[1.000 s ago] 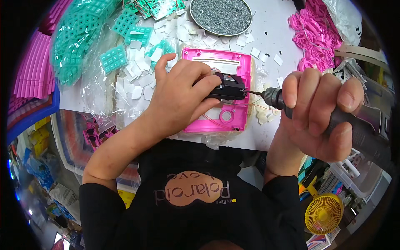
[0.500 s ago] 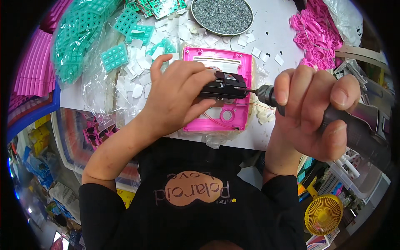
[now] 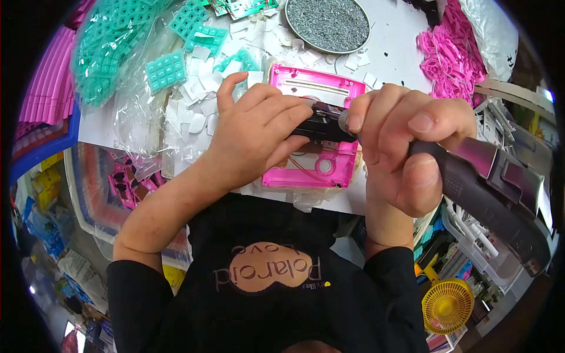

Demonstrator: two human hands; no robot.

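Head view: my right hand (image 3: 406,153), gripping the screwdriver (image 3: 488,188), has closed in on the black part (image 3: 321,126) my left hand (image 3: 259,132) pinches over the pink case (image 3: 312,170).

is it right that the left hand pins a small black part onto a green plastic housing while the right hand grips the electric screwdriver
Not quite: the plastic housing is pink, not green, as the head view shows. The rest holds: the left hand pins the small black part onto it while the right hand grips the electric screwdriver.
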